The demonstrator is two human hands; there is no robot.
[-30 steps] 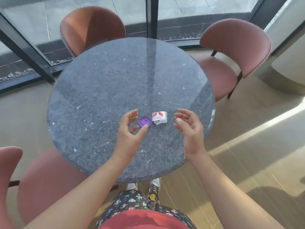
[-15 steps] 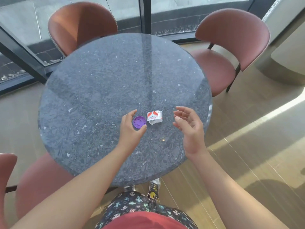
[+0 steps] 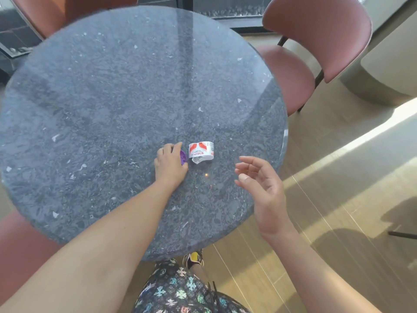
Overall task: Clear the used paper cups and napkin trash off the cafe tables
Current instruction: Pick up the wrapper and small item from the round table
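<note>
Nearby, chairs (image 3: pixel 316 30) flank table (image 3: pixel 112 98); left hand (image 3: pixel 170 164) grips lid (image 3: pixel 184 157).

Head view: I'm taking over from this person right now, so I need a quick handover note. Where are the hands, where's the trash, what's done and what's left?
Left hand: fingers and thumb curled round the purple lid, low on the round table; I cannot tell whether the lid is lifted.
Right hand: open, holds nothing, above the table's near right edge.
Crumpled white-and-red paper: lies on the table just right of the lid, untouched.
Done: lid gripped.
Left: pick up the paper, probably with the right hand, and carry both off the table.
</note>
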